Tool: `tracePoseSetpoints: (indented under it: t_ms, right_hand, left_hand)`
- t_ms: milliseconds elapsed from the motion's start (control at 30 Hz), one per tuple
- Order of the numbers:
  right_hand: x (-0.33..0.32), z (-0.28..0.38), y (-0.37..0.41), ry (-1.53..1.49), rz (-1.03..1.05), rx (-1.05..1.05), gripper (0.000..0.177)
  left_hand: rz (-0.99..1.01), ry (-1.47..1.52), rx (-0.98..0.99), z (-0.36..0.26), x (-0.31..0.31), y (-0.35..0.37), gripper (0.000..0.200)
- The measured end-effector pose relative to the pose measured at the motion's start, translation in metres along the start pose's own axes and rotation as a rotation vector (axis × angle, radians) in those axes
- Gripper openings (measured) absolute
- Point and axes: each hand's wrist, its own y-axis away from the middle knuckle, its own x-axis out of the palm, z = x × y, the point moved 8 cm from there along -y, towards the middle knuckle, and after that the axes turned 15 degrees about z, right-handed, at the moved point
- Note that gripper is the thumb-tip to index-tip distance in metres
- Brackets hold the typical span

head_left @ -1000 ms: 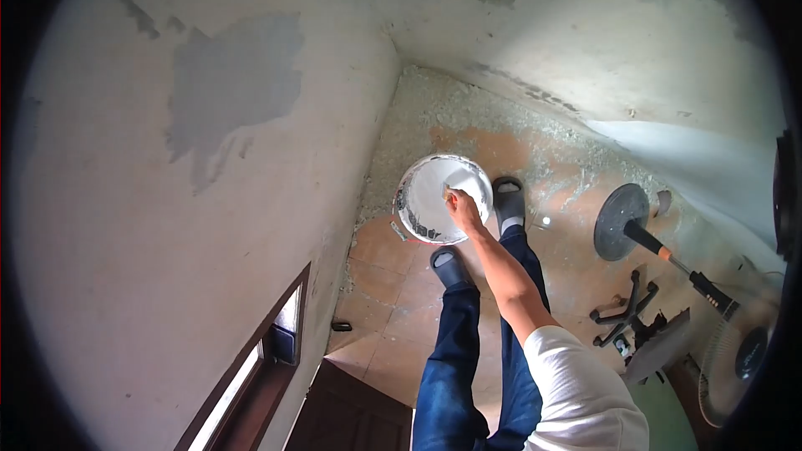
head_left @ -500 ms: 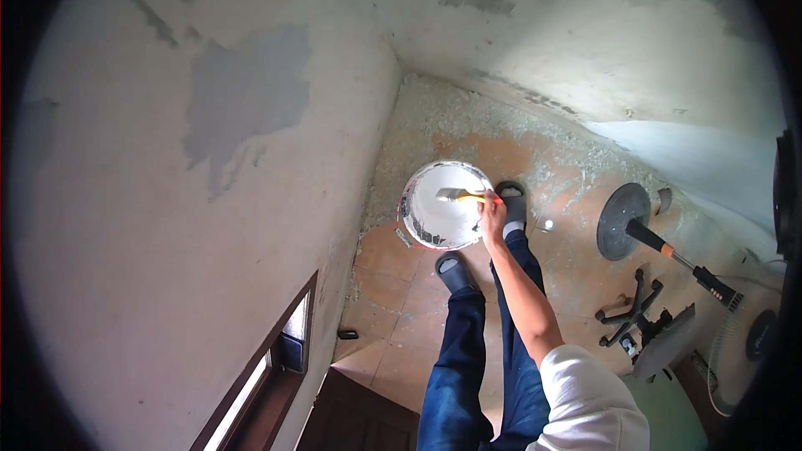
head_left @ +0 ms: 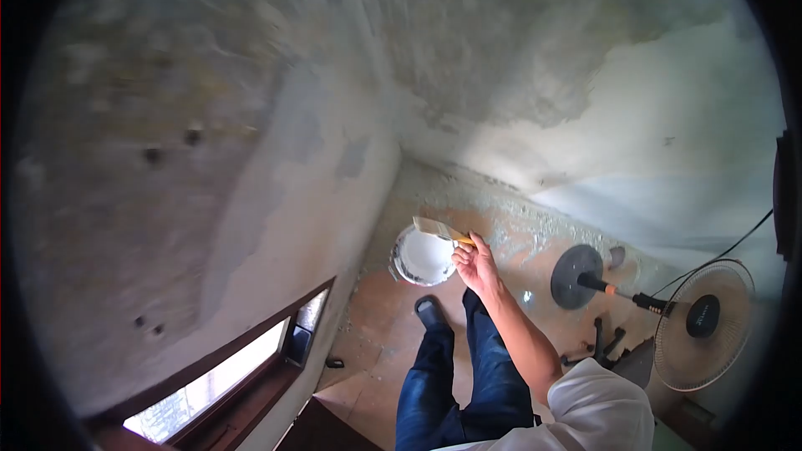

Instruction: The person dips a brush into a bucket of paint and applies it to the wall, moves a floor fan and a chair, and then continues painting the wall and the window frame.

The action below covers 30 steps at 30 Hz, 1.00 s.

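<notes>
My right hand (head_left: 475,266) is closed round the yellow handle of a flat paintbrush (head_left: 435,228). The brush's pale head points left, above the far side of a white bucket (head_left: 400,267) on the floor. White paint (head_left: 429,260) shows inside, and dark smears mark the bucket's inner wall. From this angle the brush looks raised off the paint. My left hand is out of view.
Patchy, scraped walls meet in a corner ahead; the left wall (head_left: 276,225) has a window (head_left: 221,376). Flakes litter the tiled floor (head_left: 368,326). To the right stand a pedestal fan (head_left: 702,317) with a round base (head_left: 575,276) and a wheeled chair base (head_left: 603,338).
The brush has risen from over the paint to above the bucket's far rim, with my right hand still gripping it. My view has tilted up, showing more of the walls and fan.
</notes>
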Motion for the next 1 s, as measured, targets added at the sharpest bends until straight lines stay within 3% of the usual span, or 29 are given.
tracePoseSetpoints:
  t_ms: [33, 167, 267, 367, 567, 700, 767, 800, 900, 967, 1000]
  right_hand:
    - [0.046, 0.005, 0.002, 0.026, 0.138, 0.003, 0.019]
    - [0.248, 0.035, 0.002, 0.303, 0.250, -0.183, 0.023]
    - [0.352, 0.048, -0.012, 0.409, 0.369, -0.334, 0.037]
    - [0.437, 0.056, -0.011, 0.533, 0.446, -0.421, 0.032]
    - [0.455, 0.059, -0.048, 0.489, 0.492, -0.474, 0.035]
    - [0.342, 0.030, -0.115, 0.517, 0.290, -0.436, 0.031]
    - [0.277, 0.043, -0.131, 0.619, -0.001, -0.498, 0.029]
    - [0.273, 0.048, -0.138, 0.619, 0.002, -0.490, 0.029]
    - [0.286, 0.065, -0.141, 0.871, -0.049, -0.470, 0.030]
    - [0.361, 0.075, -0.120, 0.816, 0.137, -0.591, 0.028]
    - [0.385, 0.083, -0.101, 0.817, 0.129, -0.585, 0.028]
  left_hand:
    - [-0.006, -0.063, -0.036, 0.002, -0.002, 0.005, 0.033]
    - [0.019, -0.108, -0.104, -0.008, 0.022, 0.017, 0.040]
    - [0.032, 0.057, 0.050, -0.017, 0.025, 0.007, 0.038]
    - [0.084, 0.078, 0.087, -0.024, 0.026, 0.003, 0.034]
    - [0.125, -0.012, 0.051, -0.021, 0.027, 0.004, 0.029]
    - [0.141, 0.024, 0.004, -0.014, 0.027, 0.012, 0.033]
    - [0.141, 0.034, -0.017, -0.010, 0.027, 0.013, 0.038]
    - [0.142, 0.040, -0.027, -0.008, 0.027, 0.014, 0.040]
    - [0.139, 0.010, -0.085, -0.010, 0.027, 0.012, 0.041]
    - [0.144, 0.016, -0.103, -0.018, 0.029, 0.009, 0.027]
    - [0.148, 0.017, -0.108, -0.019, 0.029, 0.009, 0.022]
